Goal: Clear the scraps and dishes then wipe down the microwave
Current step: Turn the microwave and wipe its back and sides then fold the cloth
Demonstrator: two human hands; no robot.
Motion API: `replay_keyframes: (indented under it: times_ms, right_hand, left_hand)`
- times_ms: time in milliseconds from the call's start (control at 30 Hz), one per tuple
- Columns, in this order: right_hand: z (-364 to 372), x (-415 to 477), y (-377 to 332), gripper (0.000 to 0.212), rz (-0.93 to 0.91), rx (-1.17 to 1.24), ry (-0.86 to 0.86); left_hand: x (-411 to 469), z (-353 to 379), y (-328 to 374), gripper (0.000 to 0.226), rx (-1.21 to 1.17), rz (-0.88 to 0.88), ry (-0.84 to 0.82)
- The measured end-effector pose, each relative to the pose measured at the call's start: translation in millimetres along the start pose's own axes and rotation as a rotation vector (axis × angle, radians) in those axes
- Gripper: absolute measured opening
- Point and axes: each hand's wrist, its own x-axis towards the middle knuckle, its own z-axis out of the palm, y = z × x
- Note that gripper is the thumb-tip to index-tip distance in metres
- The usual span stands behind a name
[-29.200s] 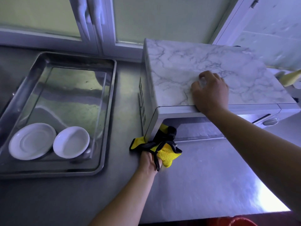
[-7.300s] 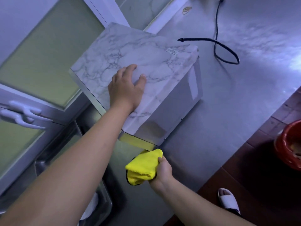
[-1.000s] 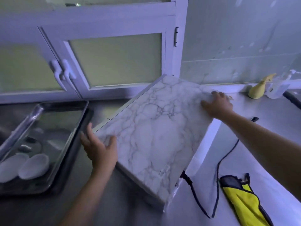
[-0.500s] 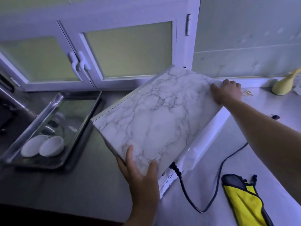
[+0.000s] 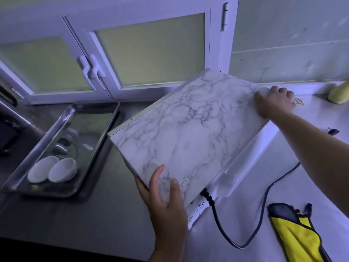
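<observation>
Two hands are gripping a marble-patterned microwave (image 5: 188, 133) that is sitting skewed on a steel counter (image 5: 94, 214), its back end and black cord (image 5: 222, 229) facing the camera. The left hand (image 5: 166, 201) is clasping the near corner, thumb and a finger lying on the top panel. The right hand (image 5: 273, 103) is curling its fingers over the far corner by the wall. In the dim light it is hard to tell whether the microwave is being lifted clear or only pivoted on its feet. A yellow cloth (image 5: 300, 237) is lying loose on the counter to the right, near the cord and apart from both hands. Two white dishes (image 5: 63, 172) are resting side by side in a metal tray (image 5: 92, 105) to the left, so the clearing appears to be finished and the wiping stage under way, with the person seemingly turning the microwave to reach another face. The next move is likely calling for squaring the microwave up without trapping the cord, then freeing one hand for the cloth.
</observation>
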Motion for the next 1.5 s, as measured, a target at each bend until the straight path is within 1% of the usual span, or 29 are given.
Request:
replay_keyframes:
  times_ms: [200, 367, 433, 567, 700, 800, 867, 967, 1033, 1133, 1233, 1300, 1367, 1433, 1500]
  right_hand:
    - [2, -8, -4, 0.066, 0.083, -0.049, 0.038]
    - [4, -23, -15, 0.069, 0.17, -0.128, 0.046]
    - [5, -33, -18, 0.072, 0.177, -0.148, 0.056]
    - [1, -63, -18, 0.08, 0.079, -0.187, 0.059]
    - [-10, -112, -4, 0.082, -0.101, -0.149, 0.087]
    - [-16, -155, 6, 0.076, -0.178, -0.056, 0.099]
    - [-19, -182, 12, 0.071, -0.2, 0.012, 0.078]
    - [-23, -215, 19, 0.061, -0.189, 0.156, 0.0]
    - [-21, -226, 19, 0.056, -0.154, 0.292, -0.005]
    - [-14, -233, 14, 0.049, -0.042, 0.495, 0.065]
    - [-8, -232, 16, 0.038, 0.091, 0.58, 0.136]
    - [-4, -228, 21, 0.027, 0.172, 0.665, 0.21]
    - [3, -222, 21, 0.022, 0.297, 0.784, 0.286]
    - [11, -217, 15, 0.021, 0.38, 0.952, 0.392]
    - [17, -211, 8, 0.012, 0.39, 1.118, 0.519]
  left_hand:
    - [57, -16, -4, 0.03, 0.001, -0.042, -0.152]
    - [125, -32, -26, 0.039, 0.022, -0.048, -0.269]
    - [150, -38, -30, 0.044, 0.013, -0.052, -0.308]
    - [194, -50, -25, 0.052, 0.029, -0.051, -0.298]
    - [224, -65, -18, 0.06, 0.022, -0.104, -0.197]
    - [245, -80, -20, 0.056, 0.188, -0.125, -0.109]
    - [258, -89, -25, 0.054, 0.274, -0.166, -0.074]
    - [271, -99, -33, 0.062, 0.261, -0.232, -0.046]
    - [274, -101, -36, 0.065, 0.238, -0.231, -0.053]
    - [268, -103, -38, 0.057, 0.236, -0.211, -0.042]
    - [248, -112, -40, 0.05, 0.275, -0.167, -0.036]
    - [225, -117, -40, 0.042, 0.265, -0.131, 0.01]
    - [201, -113, -45, 0.034, 0.19, -0.124, 0.113]
    - [186, -105, -54, 0.028, -0.033, -0.143, 0.214]
    - [186, -96, -68, 0.022, -0.258, -0.191, 0.301]
